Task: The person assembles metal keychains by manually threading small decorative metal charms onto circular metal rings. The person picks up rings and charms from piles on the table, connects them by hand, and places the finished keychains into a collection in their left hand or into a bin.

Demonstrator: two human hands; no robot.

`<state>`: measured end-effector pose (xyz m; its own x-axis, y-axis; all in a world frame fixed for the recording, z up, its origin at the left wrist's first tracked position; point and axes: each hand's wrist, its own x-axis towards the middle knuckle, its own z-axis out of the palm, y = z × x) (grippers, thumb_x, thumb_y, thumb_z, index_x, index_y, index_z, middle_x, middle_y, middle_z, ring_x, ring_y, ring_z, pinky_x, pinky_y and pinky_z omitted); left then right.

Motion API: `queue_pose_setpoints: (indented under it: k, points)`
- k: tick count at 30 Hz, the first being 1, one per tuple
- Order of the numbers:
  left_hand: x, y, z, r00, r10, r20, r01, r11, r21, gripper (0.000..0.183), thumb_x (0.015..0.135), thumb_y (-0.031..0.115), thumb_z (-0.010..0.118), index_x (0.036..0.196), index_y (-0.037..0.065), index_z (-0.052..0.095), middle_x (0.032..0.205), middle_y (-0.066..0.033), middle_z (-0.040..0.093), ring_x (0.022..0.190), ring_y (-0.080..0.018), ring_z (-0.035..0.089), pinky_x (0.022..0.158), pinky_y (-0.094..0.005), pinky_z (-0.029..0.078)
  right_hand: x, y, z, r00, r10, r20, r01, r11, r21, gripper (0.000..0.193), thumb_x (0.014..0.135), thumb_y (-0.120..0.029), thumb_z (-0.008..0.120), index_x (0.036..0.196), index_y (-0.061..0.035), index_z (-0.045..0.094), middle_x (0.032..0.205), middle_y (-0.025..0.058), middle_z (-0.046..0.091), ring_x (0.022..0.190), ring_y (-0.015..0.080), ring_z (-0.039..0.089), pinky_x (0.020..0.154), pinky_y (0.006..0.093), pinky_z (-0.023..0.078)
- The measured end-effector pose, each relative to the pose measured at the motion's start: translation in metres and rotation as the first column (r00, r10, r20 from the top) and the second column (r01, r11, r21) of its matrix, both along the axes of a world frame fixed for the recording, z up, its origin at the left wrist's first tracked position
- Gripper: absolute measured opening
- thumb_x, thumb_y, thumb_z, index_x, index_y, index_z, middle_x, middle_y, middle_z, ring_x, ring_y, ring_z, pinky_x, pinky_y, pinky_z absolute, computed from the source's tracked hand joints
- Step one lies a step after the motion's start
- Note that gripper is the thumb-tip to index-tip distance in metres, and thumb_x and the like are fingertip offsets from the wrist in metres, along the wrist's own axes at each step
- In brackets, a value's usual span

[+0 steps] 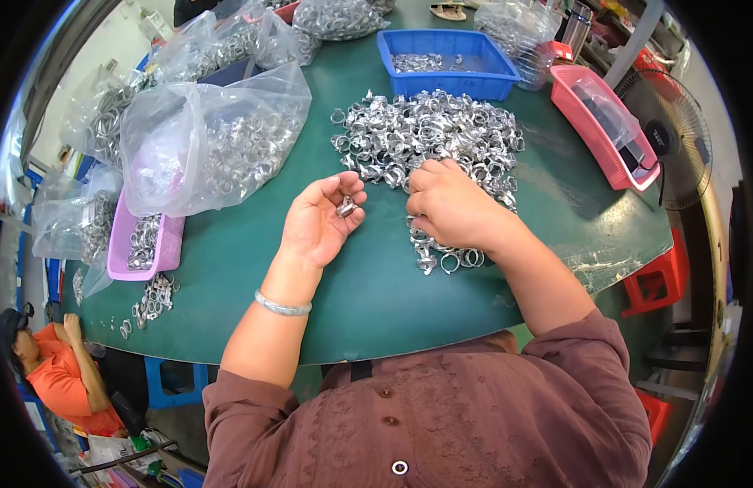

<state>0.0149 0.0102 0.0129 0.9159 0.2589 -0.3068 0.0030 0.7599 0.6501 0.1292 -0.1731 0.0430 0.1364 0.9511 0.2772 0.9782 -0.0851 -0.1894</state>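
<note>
My left hand (315,224) is turned palm up with its fingers curled around a small silver metal part (346,206). To its right, my right hand (450,203) is closed, back upward, at the near edge of a large pile of silver ring-shaped metal clamps (441,130). Its fingertips point down toward the table and are mostly hidden, so what they pinch does not show. Several loose clamps lie just below that hand, one of them a plain round ring (450,263).
Behind the pile stands a blue tray (454,85) with some clamps. A clear plastic bag (246,146) of clamps and a purple basket (169,252) are at left. A pink basket (592,130) and a fan (677,138) are at right. A person in orange (63,378) sits far left.
</note>
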Motion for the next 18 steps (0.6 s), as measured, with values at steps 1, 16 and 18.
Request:
queue_pose_setpoints:
  k: [1,16,18]
  points:
    - [-0.001,-0.002,0.001,1.0,-0.007,-0.009,0.007,1.0,0.018,0.023,0.083,0.018,0.05,0.096,0.001,0.056,0.09,-0.0083,0.058,0.079,-0.0195,0.056,0.065,-0.03,0.048,-0.001,0.001,-0.002,1.0,-0.019,-0.014,0.018,0.999,-0.043,0.006,0.066,-0.013,0.064,0.066,-0.0079,0.061,0.078,0.0042,0.052,0.084,0.0227,0.048,0.074,0.0351,0.036]
    - [-0.005,-0.027,0.01,0.915,-0.37,-0.159,0.397,0.895,0.203,0.032,0.089,0.029,0.048,0.097,0.0,0.058,0.08,-0.005,0.058,0.066,-0.0113,0.052,0.057,-0.0229,0.043,0.002,0.007,-0.01,0.302,-0.028,-0.953,0.256,0.965,0.053,0.012,0.079,-0.006,0.06,0.087,0.0025,0.062,0.08,0.0047,0.062,0.073,0.0082,0.056,0.066,0.0228,0.045]
    - [-0.006,-0.026,0.009,0.921,-0.364,-0.14,0.385,0.903,0.188,0.031,0.089,0.029,0.048,0.096,0.0,0.058,0.079,-0.0049,0.058,0.066,-0.0115,0.052,0.057,-0.023,0.043,0.001,0.008,-0.011,0.291,0.061,-0.955,0.248,0.959,0.137,0.012,0.079,-0.007,0.06,0.087,0.0013,0.062,0.075,0.0028,0.062,0.068,0.0063,0.054,0.06,0.0217,0.044]
